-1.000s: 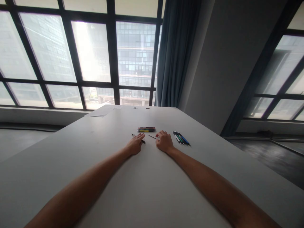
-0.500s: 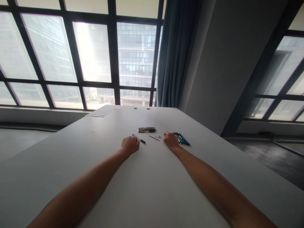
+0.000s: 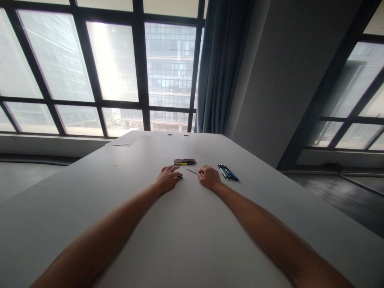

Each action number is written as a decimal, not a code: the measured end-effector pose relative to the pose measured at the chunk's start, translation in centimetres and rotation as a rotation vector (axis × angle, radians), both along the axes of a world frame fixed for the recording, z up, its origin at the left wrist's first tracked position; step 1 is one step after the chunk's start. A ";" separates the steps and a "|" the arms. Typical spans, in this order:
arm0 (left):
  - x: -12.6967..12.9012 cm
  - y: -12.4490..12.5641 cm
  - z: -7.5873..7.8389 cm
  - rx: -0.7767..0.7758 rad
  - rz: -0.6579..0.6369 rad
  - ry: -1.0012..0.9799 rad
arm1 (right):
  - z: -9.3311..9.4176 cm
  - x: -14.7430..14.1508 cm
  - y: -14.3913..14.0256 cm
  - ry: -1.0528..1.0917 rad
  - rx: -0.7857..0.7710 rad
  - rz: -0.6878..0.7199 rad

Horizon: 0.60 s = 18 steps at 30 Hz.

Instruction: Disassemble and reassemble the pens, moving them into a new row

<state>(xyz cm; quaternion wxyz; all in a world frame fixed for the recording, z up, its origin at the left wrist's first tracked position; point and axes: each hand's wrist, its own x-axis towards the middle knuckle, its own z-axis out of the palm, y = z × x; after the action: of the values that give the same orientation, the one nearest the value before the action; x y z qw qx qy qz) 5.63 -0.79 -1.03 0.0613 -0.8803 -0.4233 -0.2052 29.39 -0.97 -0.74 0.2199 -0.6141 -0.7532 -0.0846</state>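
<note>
My left hand (image 3: 168, 179) lies on the white table (image 3: 186, 224) with its fingers spread over a pen barrel. Only the black end of the pen barrel (image 3: 180, 177) shows beside the thumb; I cannot tell whether it is gripped. A thin dark refill (image 3: 192, 171) lies between my hands. My right hand (image 3: 210, 177) is closed, fingertips pinched at the table by the refill's near end. The small parts there are mostly hidden under it, and I cannot make out what the pinch holds.
Beyond my hands lies a row of pens (image 3: 184, 162), one with a yellow part. Several blue, green and black pens (image 3: 228, 173) lie to the right of my right hand. Paper sheets (image 3: 127, 140) rest at the far left of the table, near the windows.
My left hand has opened from a curled shape and moved right over the pen barrel. My right hand has shifted left, away from the pens on the right, onto the small parts.
</note>
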 end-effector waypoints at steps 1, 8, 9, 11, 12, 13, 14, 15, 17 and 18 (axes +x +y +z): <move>0.0 0.0 0.0 -0.001 -0.002 -0.006 | 0.0 0.0 0.0 0.005 -0.006 0.007; 0.2 -0.5 0.3 0.002 0.032 -0.121 | 0.5 -0.2 0.0 -0.010 -0.066 0.091; 0.3 -0.7 0.3 -0.002 0.064 -0.145 | 0.5 -0.3 0.0 -0.015 -0.056 0.105; 0.4 -1.0 0.3 -0.033 0.132 -0.175 | 0.5 -0.4 -0.1 -0.005 0.003 0.124; 0.4 -1.1 0.3 -0.050 0.155 -0.181 | 0.4 -0.6 -0.1 0.006 0.042 0.130; 0.5 -1.3 0.4 -0.063 0.171 -0.183 | 0.4 -0.7 -0.2 0.018 0.079 0.136; 0.5 -1.4 0.4 -0.069 0.182 -0.185 | 0.3 -0.8 -0.2 0.026 0.108 0.144; 0.5 -1.4 0.4 -0.071 0.188 -0.185 | 0.2 -0.9 -0.2 0.029 0.129 0.154; 0.5 -1.5 0.4 -0.073 0.199 -0.185 | 0.1 -1.1 -0.2 0.024 0.147 0.172; 0.4 -1.5 0.4 -0.074 0.202 -0.183 | 0.0 -1.2 -0.1 0.020 0.148 0.178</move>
<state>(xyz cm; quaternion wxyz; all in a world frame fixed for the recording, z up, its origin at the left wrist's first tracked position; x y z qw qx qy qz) 6.08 -2.25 -0.60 0.0103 -0.8124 -0.5211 -0.2617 28.19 -1.11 -0.73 0.2790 -0.5276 -0.7942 -0.1139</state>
